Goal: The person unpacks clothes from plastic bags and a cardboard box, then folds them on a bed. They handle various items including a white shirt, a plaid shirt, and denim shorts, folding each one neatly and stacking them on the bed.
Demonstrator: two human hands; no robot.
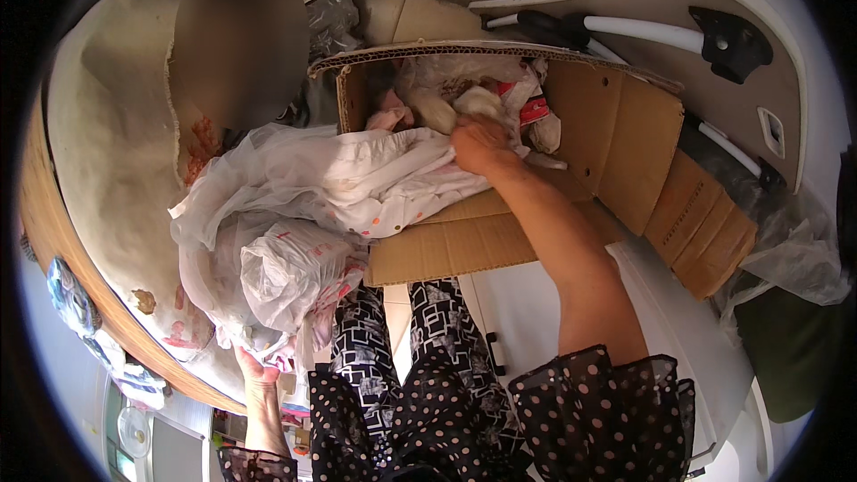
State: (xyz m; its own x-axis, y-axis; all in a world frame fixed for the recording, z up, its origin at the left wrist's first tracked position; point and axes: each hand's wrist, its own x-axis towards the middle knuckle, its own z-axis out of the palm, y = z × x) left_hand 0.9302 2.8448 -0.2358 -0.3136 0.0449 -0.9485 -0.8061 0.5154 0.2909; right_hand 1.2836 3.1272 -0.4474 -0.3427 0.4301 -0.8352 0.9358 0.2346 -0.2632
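two bare hands, seen from where i stand, with one open cardboard box (473, 254) between the person and the wall. the right hand (482, 141) is inside the box, its fingers curled downward at the end of a white cloth with coloured dots (393, 207); their tips are hidden, so i cannot tell whether they grip it. the cloth runs leftward from this hand, over the box's rim, to a heap of sheer white fabric (277, 153) and one crumpled white plastic bag (290, 270). the left hand (257, 369) is at the lower edge of that heap, just below the bag, with its fingers partly covered; whether they are clenched or merely supporting, i cannot tell.

contents of the box: one pink cloth (390, 113), one red-and-white item (534, 107), one sheet of clear plastic (424, 73) and some cream-coloured pieces (435, 113), too tangled for me to count.

surroundings: a beige cover (112, 138) on a wood-edged surface at left, beneath the heap; one grey plastic bag (335, 16) beyond the box; one clear plastic bag (799, 259) and one dark green object (786, 348) at right.
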